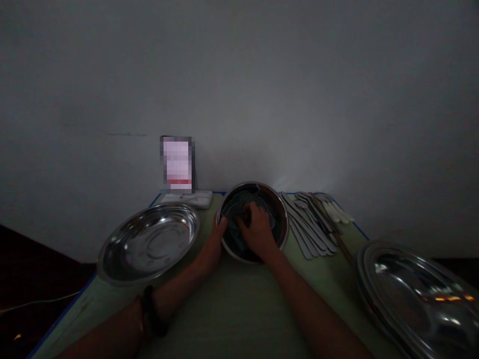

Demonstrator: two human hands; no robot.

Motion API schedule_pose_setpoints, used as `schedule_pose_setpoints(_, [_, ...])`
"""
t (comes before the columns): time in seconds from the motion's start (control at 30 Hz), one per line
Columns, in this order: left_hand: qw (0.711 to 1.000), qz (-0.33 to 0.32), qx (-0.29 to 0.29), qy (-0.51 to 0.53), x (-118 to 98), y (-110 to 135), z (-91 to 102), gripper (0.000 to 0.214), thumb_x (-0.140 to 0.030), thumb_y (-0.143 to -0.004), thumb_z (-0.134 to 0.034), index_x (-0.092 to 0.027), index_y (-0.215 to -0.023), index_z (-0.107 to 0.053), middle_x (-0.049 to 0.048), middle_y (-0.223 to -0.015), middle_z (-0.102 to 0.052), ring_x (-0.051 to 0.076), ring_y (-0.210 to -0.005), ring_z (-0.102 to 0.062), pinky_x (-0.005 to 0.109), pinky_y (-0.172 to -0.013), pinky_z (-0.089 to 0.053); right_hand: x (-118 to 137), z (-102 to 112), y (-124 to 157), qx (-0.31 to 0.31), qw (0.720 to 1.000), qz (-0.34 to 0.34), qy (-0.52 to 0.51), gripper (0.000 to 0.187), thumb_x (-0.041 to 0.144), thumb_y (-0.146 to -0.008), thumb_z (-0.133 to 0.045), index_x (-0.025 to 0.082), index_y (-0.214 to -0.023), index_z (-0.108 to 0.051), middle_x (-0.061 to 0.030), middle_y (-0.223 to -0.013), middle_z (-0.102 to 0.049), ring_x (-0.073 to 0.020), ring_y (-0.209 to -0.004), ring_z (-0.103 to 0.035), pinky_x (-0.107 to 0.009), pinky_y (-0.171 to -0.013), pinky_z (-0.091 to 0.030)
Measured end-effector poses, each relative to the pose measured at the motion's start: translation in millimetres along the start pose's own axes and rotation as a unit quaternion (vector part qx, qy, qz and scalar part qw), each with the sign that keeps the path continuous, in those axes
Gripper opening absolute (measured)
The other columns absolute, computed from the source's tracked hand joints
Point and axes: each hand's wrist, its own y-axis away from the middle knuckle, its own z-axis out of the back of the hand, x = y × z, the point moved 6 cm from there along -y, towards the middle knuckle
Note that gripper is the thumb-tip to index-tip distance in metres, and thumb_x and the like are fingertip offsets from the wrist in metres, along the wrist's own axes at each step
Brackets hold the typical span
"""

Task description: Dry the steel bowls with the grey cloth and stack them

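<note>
A round steel bowl (281, 212) stands at the middle of the pale green table (232, 304), with a grey cloth (234, 209) inside it. My left hand (216, 240) grips the bowl's left rim, thumb over the edge. My right hand (258, 232) is inside the bowl, fingers bent and pressed down on the cloth. The light is dim.
A large steel plate (149, 243) lies at the left. Stacked steel plates (415, 299) sit at the front right. Several spoons and utensils (314, 219) lie in a row right of the bowl. A blurred card (177, 164) on a white stand leans against the wall behind.
</note>
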Motion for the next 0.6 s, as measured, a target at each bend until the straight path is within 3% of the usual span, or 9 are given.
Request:
schedule_pose_setpoints(0.33, [0.999, 0.027, -0.019, 0.017, 6.8, -0.3, 5.8, 0.056, -0.058, -0.083, -0.055, -0.03, -0.131, -0.055, 0.0034, -0.134, -0.061, 0.028, -0.135, -0.044, 0.048, -0.114, -0.033, 2.0, -0.4, -0.8, 0.022, 1.0, 0.006, 0.013, 0.007, 0.028, -0.088, -0.054, 0.021, -0.088, -0.054, -0.0058, -0.09, -0.065, -0.0254, -0.09, -0.056, -0.037, -0.079, -0.039])
schedule_pose_setpoints(0.6, [0.999, 0.02, -0.013, 0.033, 3.3, 0.2, 0.9, 0.06, -0.057, -0.084, -0.054, -0.023, -0.134, -0.052, 0.0061, -0.139, -0.058, 0.027, -0.134, -0.046, 0.045, -0.115, -0.031, 2.7, -0.4, -1.0, 0.037, 0.999, 0.009, 0.017, 0.008, 0.028, -0.088, -0.055, 0.02, -0.088, -0.055, -0.006, -0.09, -0.066, -0.0252, -0.09, -0.056, -0.036, -0.08, -0.038])
